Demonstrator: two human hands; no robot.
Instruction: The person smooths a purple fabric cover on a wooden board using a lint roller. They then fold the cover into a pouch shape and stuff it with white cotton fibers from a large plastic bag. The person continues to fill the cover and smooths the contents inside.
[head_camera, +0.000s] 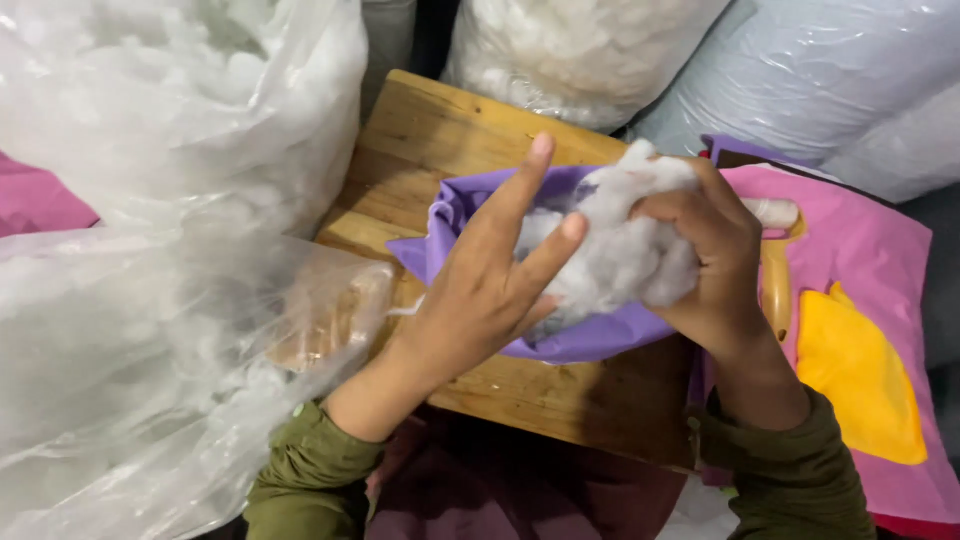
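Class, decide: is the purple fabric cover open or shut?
Open. The purple fabric cover gapes at its top, with white stuffing bulging out under the right hand.

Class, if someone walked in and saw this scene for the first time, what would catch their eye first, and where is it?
First the white stuffing at the centre, gripped by the right hand and pressed into a purple cloth that the left hand steadies with fingers spread. They work over a wooden board. Next, the big clear bag of stuffing filling the left side, and the pink cloth with a yellow patch on the right.
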